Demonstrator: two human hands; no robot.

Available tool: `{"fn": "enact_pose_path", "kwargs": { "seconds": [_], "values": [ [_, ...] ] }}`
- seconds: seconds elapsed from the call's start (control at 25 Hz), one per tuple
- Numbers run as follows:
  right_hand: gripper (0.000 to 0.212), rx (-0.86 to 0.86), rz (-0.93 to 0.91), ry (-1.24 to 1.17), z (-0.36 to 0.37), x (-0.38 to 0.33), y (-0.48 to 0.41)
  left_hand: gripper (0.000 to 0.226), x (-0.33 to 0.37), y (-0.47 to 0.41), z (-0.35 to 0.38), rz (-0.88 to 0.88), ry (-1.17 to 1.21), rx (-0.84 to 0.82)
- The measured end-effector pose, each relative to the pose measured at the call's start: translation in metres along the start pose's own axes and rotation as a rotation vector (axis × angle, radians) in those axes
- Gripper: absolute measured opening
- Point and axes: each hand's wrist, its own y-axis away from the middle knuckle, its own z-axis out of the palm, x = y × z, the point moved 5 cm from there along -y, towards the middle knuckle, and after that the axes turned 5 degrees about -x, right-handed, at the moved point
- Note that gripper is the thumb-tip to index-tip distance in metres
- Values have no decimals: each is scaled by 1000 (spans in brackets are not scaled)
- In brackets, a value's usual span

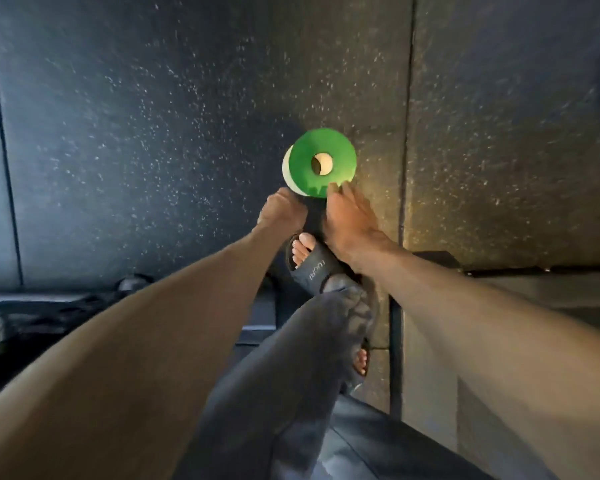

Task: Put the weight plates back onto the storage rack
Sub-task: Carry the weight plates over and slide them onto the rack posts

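Note:
A small green weight plate (pixel 321 161) lies on top of a white plate (pixel 286 166) on the dark speckled rubber floor, a little ahead of my feet. The white plate peeks out at the green one's left edge and through its centre hole. My right hand (pixel 349 220) reaches down with its fingertips touching the near right edge of the green plate. My left hand (pixel 282 209) is at the near left edge of the stack with curled fingers; whether it grips a plate is hidden. No storage rack is plainly visible.
My feet in dark slide sandals (pixel 314 268) stand just behind the plates. Dark metal gym equipment (pixel 32 317) lies low at the left, and a dark frame part (pixel 499 271) at the right. Seams (pixel 407 133) run between the floor mats.

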Motion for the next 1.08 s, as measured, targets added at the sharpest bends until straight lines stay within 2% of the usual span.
{"fn": "enact_pose_path", "kwargs": {
  "seconds": [0.04, 0.12, 0.24, 0.36, 0.48, 0.6, 0.72, 0.76, 0.88, 1.08],
  "values": [
    [47, 23, -24, 62, 17, 4, -31, 33, -4, -21, 6, -41, 43, 13],
    [52, 62, -43, 169, 45, 13, -78, 33, -13, -56, 27, -27, -25, 87],
    [60, 125, -70, 296, 70, 23, -126, 31, -15, -79, 47, 85, -97, 207],
    [66, 197, -79, 378, 74, 25, -141, 32, -23, -96, 60, 181, -167, 314],
    [63, 243, -97, 351, 69, 30, -138, 30, -28, -103, 60, 232, -249, 432],
    [64, 199, -136, 243, 51, 51, -124, 35, -14, -103, 59, 359, -330, 509],
    [66, 156, -44, 54, 27, 86, -101, 59, 8, -114, 71, 329, -470, 354],
    [67, 130, 11, -39, 21, 97, -92, 62, 14, -119, 72, 303, -520, 349],
    [63, 114, 135, -249, 11, 117, -68, 51, 27, -131, 63, 258, -605, 392],
    [52, 135, 224, -379, 14, 115, -52, 37, 27, -117, 56, 298, -611, 317]
  ]
}}
